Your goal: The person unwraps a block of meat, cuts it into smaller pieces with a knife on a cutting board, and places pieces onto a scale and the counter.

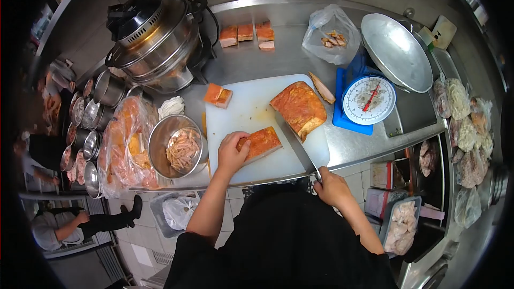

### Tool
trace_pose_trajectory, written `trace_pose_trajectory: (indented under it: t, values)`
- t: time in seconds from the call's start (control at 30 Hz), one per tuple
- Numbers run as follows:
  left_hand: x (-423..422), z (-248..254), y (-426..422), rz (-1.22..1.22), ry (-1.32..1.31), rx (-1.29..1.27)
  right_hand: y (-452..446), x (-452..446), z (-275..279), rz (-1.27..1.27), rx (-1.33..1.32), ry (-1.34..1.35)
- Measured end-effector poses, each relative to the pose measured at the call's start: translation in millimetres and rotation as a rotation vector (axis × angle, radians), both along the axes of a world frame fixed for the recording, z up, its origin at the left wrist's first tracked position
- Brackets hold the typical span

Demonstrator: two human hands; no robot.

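Note:
On the white cutting board (241, 83) lie a large block of roast pork belly (300, 104) and a narrower pork belly strip (262, 142), both with orange-brown skin. My left hand (233, 152) grips the left end of the strip, its fingers curled over the edge. My right hand (332, 186) is closed around the handle of a long knife (301, 150). The blade slants across the board between strip and block, its far part close against the block's lower left side. A smaller pork piece (218, 96) sits at the board's upper left corner.
Left of the board stands a metal pot (155, 144) of cut strips, beside bagged meat (128, 139). A blue scale (369, 100) with a metal pan (397, 48) stands right. Behind are pork chunks (245, 32) and a plastic bag (333, 32). Another person (64, 227) is at far left.

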State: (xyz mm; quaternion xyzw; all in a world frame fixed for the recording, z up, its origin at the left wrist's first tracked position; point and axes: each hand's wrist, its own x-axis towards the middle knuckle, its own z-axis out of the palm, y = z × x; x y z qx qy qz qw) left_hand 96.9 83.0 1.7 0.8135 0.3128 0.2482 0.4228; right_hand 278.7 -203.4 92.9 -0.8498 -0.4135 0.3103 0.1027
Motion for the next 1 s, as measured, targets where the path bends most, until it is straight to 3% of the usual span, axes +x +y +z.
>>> trace_pose_trajectory:
  t: [0.1, 0.27, 0.47, 0.53, 0.6, 0.67, 0.8, 1.0]
  values:
    - [15, -3, -17, 0.101, -0.069, 0.247, 0, -5, 10, -0.021, 0.082, 0.022]
    - [38, 2, -24, 0.129, -0.038, 0.173, 7, -17, 62, -0.062, 0.23, -0.04]
    - [33, 4, -8, 0.035, 0.092, 0.073, 7, -21, 70, 0.035, 0.218, -0.068]
    - [38, 12, 12, -0.121, -0.02, -0.485, 3, -23, 69, -0.016, 0.241, -0.069]
    - [50, 16, 31, -0.249, -0.02, -0.517, -2, -24, 66, -0.061, 0.267, -0.07]
    - [66, 14, 41, -0.394, -0.151, -0.891, -10, -19, 57, -0.241, 0.256, -0.01]
    - [78, 22, 48, -0.498, 0.008, -0.969, -23, -10, 53, -0.331, 0.239, 0.024]
    - [78, 7, 52, -0.572, -0.055, -0.995, -33, -15, 53, -0.402, 0.287, 0.094]
